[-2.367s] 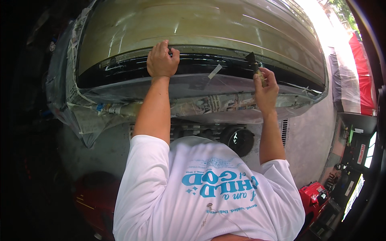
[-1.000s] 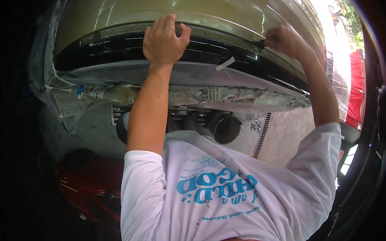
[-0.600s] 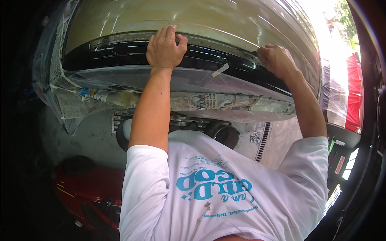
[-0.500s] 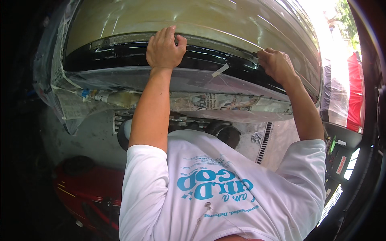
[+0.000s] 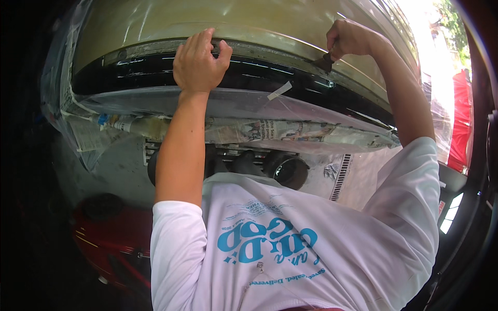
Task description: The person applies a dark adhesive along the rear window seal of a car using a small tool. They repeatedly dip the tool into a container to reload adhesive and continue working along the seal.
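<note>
A gold car body panel (image 5: 249, 23) spreads before me, with a dull, dirty groove strip (image 5: 259, 52) along its near side and a glossy black trim band (image 5: 140, 72) below that. My left hand (image 5: 201, 62) rests on the strip and the black band, fingers stretched forward and thumb apart, holding nothing that I can see. Farther right, my right hand (image 5: 348, 39) grips a dark, flat-bladed scraper (image 5: 324, 63). The blade points down and touches or nearly touches the strip; its handle is mostly hidden in my fingers.
Clear plastic sheeting (image 5: 233, 101) and newspaper masking (image 5: 249, 129) hang below the band, with a loose tape piece (image 5: 280, 90) on the plastic. A dark round object (image 5: 288, 171) and a floor drain grate (image 5: 341, 176) lie beneath. A red vehicle (image 5: 111, 233) stands at lower left.
My right hand has lifted and shifted slightly left, so the scraper blade now shows. My left hand stays on the panel edge while the whole view has shifted a little.
</note>
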The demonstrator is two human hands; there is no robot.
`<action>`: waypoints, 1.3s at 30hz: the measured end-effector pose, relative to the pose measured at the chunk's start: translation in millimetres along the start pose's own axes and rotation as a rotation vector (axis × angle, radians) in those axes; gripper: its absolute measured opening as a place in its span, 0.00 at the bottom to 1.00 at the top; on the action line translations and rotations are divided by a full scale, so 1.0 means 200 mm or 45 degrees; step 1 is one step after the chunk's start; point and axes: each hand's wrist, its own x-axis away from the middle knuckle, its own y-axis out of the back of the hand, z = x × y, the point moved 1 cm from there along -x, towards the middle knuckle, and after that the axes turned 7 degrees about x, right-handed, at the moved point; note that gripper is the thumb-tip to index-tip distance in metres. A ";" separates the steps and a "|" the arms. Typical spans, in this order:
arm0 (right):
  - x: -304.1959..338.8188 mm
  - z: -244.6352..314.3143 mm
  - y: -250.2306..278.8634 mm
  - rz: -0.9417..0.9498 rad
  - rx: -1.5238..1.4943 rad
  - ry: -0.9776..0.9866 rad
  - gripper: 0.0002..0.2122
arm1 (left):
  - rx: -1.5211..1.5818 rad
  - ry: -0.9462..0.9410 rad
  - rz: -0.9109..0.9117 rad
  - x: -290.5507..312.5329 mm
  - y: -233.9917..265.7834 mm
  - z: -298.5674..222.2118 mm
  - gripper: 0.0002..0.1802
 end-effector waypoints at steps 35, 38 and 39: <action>0.19 0.14 -0.18 -0.340 0.311 -0.045 0.08 | -0.073 -0.035 -0.031 0.01 -0.02 0.00 0.19; 0.01 0.07 -0.02 -0.060 0.061 -0.042 0.11 | -0.025 0.020 0.027 0.01 -0.01 0.00 0.19; -0.01 0.05 0.00 -0.003 -0.002 -0.040 0.11 | -0.004 0.029 0.035 0.01 0.00 0.00 0.19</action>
